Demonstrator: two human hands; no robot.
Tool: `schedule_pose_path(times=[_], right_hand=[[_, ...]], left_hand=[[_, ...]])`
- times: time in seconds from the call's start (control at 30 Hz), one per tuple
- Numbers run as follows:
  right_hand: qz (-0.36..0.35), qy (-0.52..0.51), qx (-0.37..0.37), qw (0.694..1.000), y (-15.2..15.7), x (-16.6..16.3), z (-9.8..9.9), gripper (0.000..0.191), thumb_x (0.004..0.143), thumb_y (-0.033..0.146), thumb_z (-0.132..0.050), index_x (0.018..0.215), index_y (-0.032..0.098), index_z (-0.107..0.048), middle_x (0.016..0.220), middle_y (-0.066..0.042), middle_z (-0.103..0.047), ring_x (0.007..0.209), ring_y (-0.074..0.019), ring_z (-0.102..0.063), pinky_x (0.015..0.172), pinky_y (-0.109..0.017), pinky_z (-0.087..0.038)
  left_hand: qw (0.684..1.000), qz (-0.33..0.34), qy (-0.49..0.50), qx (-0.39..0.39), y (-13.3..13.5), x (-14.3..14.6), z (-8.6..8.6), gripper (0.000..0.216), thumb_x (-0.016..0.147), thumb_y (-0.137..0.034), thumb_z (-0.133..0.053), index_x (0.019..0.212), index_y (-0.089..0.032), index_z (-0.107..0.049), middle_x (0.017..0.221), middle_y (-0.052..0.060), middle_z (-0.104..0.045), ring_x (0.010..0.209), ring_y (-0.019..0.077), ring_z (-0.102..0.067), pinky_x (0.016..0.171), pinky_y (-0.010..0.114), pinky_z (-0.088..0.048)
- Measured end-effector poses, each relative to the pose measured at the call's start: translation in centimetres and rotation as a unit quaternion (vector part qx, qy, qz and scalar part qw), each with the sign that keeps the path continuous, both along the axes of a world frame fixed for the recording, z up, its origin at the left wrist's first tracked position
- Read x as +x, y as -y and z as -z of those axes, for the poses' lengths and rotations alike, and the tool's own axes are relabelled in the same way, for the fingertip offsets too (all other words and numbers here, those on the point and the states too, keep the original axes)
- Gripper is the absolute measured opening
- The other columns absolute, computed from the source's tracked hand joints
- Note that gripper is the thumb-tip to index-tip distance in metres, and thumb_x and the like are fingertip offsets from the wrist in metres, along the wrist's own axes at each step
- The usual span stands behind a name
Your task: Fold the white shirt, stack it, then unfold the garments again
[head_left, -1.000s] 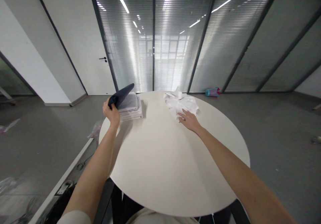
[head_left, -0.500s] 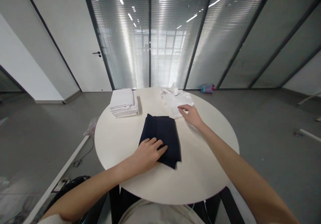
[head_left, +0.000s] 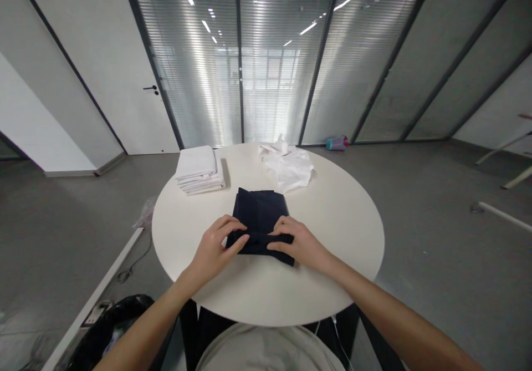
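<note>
A dark navy folded cloth [head_left: 260, 210] lies in the middle of the round white table, its near edge turned up into a fold. My left hand [head_left: 218, 246] pinches the left side of that fold between thumb and fingers. On the right side, my right hand [head_left: 297, 243] grips the same fold, thumb nearest me. Beyond the cloth, a crumpled white sheet [head_left: 288, 168] of thin material rests apart from both hands. A stack of folded white cloths [head_left: 199, 170] sits at the table's far left.
The round table [head_left: 344, 216] has its near edge close to my body. A black-lined bin [head_left: 124, 310] stands on the floor at lower left, beside a white floor trunking [head_left: 112, 274] with a cable. A blue and red item [head_left: 336, 143] lies by the glass wall.
My right hand has left the white sheet and come back to the navy cloth. My left hand has shifted left, and the cloth's near edge is now folded up between both hands.
</note>
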State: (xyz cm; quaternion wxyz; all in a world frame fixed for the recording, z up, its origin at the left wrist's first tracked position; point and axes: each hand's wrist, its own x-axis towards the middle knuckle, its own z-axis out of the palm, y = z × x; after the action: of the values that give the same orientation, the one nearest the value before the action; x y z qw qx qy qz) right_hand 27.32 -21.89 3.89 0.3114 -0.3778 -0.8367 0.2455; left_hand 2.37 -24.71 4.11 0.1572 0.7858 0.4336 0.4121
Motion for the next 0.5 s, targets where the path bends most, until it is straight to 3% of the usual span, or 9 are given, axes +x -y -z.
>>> schedule_pose_path(times=[0.1,0.23,0.37,0.5], right_hand=[[0.022,-0.09,-0.046,0.995,0.4,1.3,0.0,0.024,0.089,0.04,-0.071,0.073,0.022,-0.073,0.079,-0.001,-0.062,0.072,-0.0149,-0.06,0.066,-0.028,-0.047],[0.124,-0.173,0.027,0.977,1.7,3.5,0.0,0.024,0.093,0.035,-0.062,0.074,0.022,-0.069,0.077,-0.002,-0.061,0.071,-0.0156,-0.059,0.061,-0.027,-0.044],[0.218,-0.193,0.09,0.952,2.9,7.1,0.4,0.022,0.094,0.03,-0.057,0.075,0.021,-0.066,0.076,-0.003,-0.062,0.071,-0.0164,-0.059,0.061,-0.027,-0.046],[0.303,-0.081,0.105,0.944,3.8,12.1,2.6,0.023,0.088,0.029,-0.055,0.069,0.021,-0.064,0.073,-0.004,-0.063,0.068,-0.0186,-0.061,0.062,-0.031,-0.049]], left_hand=[[0.998,-0.023,0.007,0.053,0.5,0.7,0.9,0.026,0.09,-0.033,-0.068,0.112,-0.022,-0.059,0.114,0.009,-0.055,0.11,0.0222,-0.057,0.096,0.04,-0.051],[0.996,-0.039,0.013,0.075,1.3,0.8,0.7,0.054,0.082,-0.041,-0.076,0.126,-0.022,-0.049,0.128,0.013,-0.047,0.123,0.0273,-0.051,0.101,0.044,-0.048],[0.986,0.084,-0.139,0.025,1.9,0.9,0.2,0.058,0.085,-0.047,-0.074,0.134,-0.026,-0.05,0.14,0.012,-0.051,0.127,0.0279,-0.052,0.104,0.044,-0.044],[0.954,0.152,-0.258,0.029,2.0,1.7,0.8,0.047,0.091,-0.044,-0.068,0.133,-0.026,-0.056,0.132,0.008,-0.062,0.121,0.0262,-0.058,0.103,0.044,-0.04]])
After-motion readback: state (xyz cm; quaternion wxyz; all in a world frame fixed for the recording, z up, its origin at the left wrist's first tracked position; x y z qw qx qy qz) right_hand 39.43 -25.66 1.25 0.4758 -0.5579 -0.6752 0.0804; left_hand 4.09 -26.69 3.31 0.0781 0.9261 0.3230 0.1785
